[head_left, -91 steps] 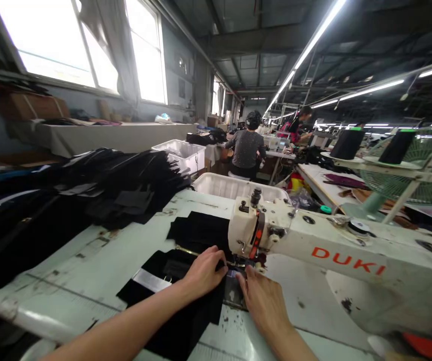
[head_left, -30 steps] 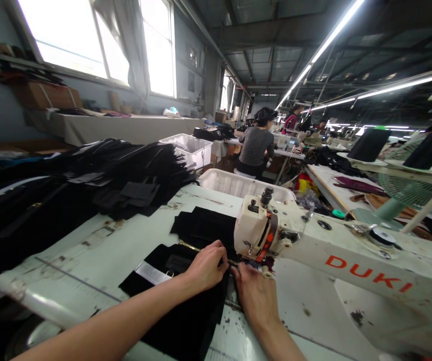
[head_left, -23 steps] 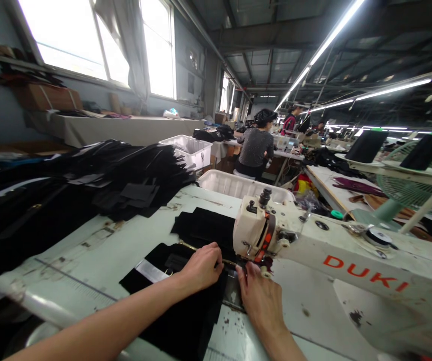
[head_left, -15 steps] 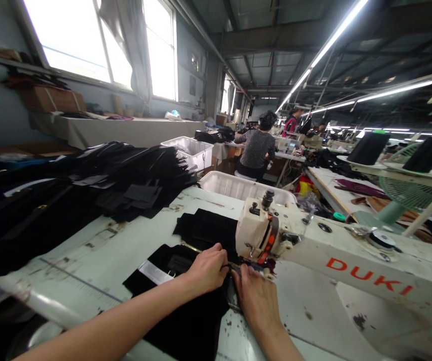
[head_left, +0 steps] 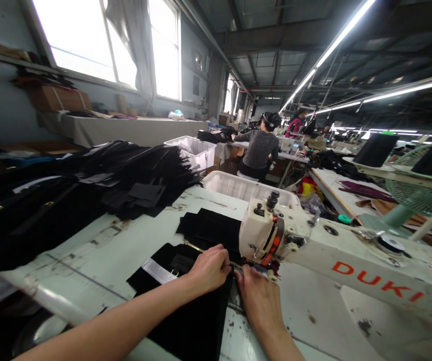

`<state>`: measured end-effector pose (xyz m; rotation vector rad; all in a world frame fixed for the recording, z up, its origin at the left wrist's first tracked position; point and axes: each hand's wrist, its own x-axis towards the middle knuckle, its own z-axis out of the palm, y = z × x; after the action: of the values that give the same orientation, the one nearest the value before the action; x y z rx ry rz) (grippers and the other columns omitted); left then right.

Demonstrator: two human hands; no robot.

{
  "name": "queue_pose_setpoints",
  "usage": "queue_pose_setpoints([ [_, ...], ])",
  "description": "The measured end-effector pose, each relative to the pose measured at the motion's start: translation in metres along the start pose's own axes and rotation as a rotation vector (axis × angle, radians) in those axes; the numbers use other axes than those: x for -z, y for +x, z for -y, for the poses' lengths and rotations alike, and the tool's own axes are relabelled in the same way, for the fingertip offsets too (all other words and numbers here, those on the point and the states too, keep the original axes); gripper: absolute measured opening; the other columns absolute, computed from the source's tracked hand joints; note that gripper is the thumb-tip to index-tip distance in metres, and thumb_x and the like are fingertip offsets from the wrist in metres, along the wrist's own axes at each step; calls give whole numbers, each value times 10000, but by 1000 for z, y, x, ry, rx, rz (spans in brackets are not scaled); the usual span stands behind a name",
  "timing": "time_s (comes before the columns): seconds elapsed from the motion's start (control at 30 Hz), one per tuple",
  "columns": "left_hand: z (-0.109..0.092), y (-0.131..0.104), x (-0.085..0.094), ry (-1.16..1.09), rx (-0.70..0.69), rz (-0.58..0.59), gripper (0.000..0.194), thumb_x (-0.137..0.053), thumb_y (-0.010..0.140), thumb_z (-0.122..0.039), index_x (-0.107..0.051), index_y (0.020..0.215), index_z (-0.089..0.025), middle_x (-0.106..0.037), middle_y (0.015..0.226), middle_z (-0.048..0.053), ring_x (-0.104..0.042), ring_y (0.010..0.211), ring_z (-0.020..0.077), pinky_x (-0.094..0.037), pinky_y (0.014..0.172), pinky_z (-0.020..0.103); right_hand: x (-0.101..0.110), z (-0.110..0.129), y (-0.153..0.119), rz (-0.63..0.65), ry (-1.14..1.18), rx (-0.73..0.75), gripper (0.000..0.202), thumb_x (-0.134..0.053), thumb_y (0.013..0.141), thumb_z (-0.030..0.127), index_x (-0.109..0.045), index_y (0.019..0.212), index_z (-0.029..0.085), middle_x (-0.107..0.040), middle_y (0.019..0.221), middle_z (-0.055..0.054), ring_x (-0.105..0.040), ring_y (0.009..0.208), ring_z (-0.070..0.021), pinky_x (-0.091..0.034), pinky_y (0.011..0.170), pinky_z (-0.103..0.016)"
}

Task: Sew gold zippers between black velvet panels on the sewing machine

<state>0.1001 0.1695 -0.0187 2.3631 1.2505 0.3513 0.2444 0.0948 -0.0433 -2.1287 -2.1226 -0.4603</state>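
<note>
From my head camera, I see my left hand (head_left: pixel 211 269) set down on the black cloth (head_left: pixel 191 326), fingers curled over beside a gold-coloured zip (head_left: pixel 193 246); the fingertips are tucked under, so I cannot tell whether they pinch the fabric or only press it. My right hand (head_left: pixel 259 296) is just beside it, fingers bent near the cloth's edge, right in front of the head of my white sewing machine (head_left: pixel 309 245); whether those fingers are closed on anything I cannot tell either. The cloth lies flat on the pale green table (head_left: pixel 148 228), its far part running up against the left side of the machine head, its near part under my left forearm, with the zip between the two. A light strip (head_left: pixel 159 271) crosses the near part, a small metal ring (head_left: pixel 176 273) at its right end. To my left sits a heap of black pieces (head_left: pixel 68 200); beyond the table stands a white bin (head_left: pixel 253 189), and farther off a person in a grey top (head_left: pixel 259 150) sits.
</note>
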Motion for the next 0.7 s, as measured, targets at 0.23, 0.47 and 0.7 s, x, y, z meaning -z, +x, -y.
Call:
queue_pose_setpoints([
  [0.23, 3, 0, 2, -42, -11, -9, 85, -651, 889, -197, -626, 835, -136, -636, 958, 37, -609, 893, 188, -508, 796, 360, 3, 3, 4, 12, 22, 9, 169, -518, 974, 270, -607, 840, 217, -705, 765, -15, -702, 691, -185, -376, 500, -239],
  [0.47, 15, -8, 18, -101, 53, 4, 118, -643, 909, -202, -623, 824, -123, -654, 906, 29, -634, 852, 178, -523, 787, 356, 0, -1, 1, -11, 42, -66, 294, -408, 1016, 309, -634, 860, 203, -715, 763, -44, -704, 625, -193, -358, 461, -255],
  [0.7, 12, -6, 20, -131, 50, 51, 96, -652, 905, -181, -636, 834, -117, -674, 938, 36, -649, 895, 186, -532, 818, 374, 3, 9, 4, -18, 62, 10, 209, -458, 995, 263, -608, 866, 198, -699, 762, -39, -707, 703, -208, -392, 515, -259],
])
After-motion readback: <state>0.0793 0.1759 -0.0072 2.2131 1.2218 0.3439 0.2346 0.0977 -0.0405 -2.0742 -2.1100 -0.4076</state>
